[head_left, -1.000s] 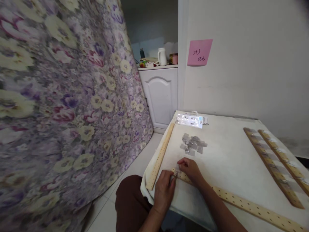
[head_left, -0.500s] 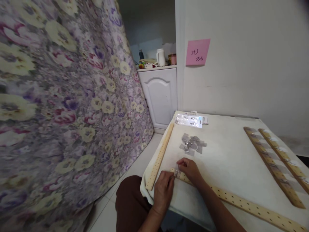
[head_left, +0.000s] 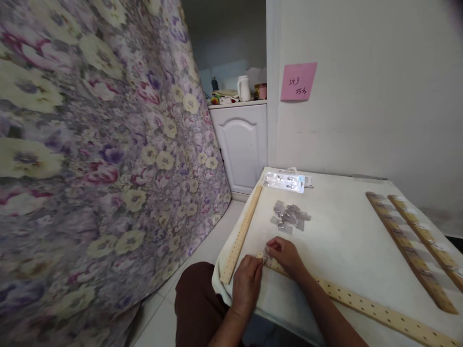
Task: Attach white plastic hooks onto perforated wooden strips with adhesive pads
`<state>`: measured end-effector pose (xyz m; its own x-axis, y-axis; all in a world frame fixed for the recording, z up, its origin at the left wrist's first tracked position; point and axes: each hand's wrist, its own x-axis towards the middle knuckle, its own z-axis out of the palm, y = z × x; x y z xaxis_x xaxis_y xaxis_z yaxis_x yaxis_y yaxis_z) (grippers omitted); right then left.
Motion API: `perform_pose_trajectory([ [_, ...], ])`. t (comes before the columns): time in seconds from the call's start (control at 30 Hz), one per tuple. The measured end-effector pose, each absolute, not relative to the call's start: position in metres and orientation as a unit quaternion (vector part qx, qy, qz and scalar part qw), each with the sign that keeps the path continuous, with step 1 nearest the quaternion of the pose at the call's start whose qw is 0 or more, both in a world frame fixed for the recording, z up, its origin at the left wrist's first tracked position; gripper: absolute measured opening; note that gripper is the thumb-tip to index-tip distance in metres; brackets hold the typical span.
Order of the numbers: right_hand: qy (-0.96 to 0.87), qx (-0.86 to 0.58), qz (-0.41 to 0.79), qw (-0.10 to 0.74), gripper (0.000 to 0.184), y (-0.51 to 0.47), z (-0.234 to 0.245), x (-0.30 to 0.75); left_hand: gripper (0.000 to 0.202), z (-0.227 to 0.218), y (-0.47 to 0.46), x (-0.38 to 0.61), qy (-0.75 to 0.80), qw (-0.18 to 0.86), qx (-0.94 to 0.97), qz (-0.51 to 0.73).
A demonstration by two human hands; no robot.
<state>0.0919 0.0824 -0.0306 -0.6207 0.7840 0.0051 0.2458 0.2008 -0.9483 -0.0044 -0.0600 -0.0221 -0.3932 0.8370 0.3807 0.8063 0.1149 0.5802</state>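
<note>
- Seen from above, a person's two bare hands work at the near left of a pale bench.
- The left hand has its fingers curled in at the left end of a long strip, touching it.
- The right hand leans over the same end, thumb and forefinger drawn close together.
- Between the hands is a small clear piece, too blurred to tell whether either hand is pinching it.
- The long strip is light wood, dotted with holes, and runs from the hands toward the near right, passing under the right arm.
- A second holed strip lies along the left edge of the bench.
- Beyond the hands sits a loose pile of small grey packets.
- At the far left corner lies a flat clear pack.
- At the right, two darker strips, an inner one and an outer one, lie side by side, carrying pieces along their length.
- A pink note is on the far wall.
</note>
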Motion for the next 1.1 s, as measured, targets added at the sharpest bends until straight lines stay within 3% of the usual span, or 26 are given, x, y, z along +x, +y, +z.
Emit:
perform_pose_trajectory([
  [0.23, -0.735, -0.351, 0.526, 0.244, 0.027, 0.0833, -0.0361, 0.0917, 0.019, -0.0231, -0.0595, -0.0049, 0.747, 0.015, 0.548, 0.376],
  [1.1, -0.760, -0.366, 0.485, 0.231, 0.027, 0.0809, -0.0297, 0.0911, 0.019, -0.0220, -0.0590, -0.0049, 0.741, 0.011, 0.549, 0.388],
])
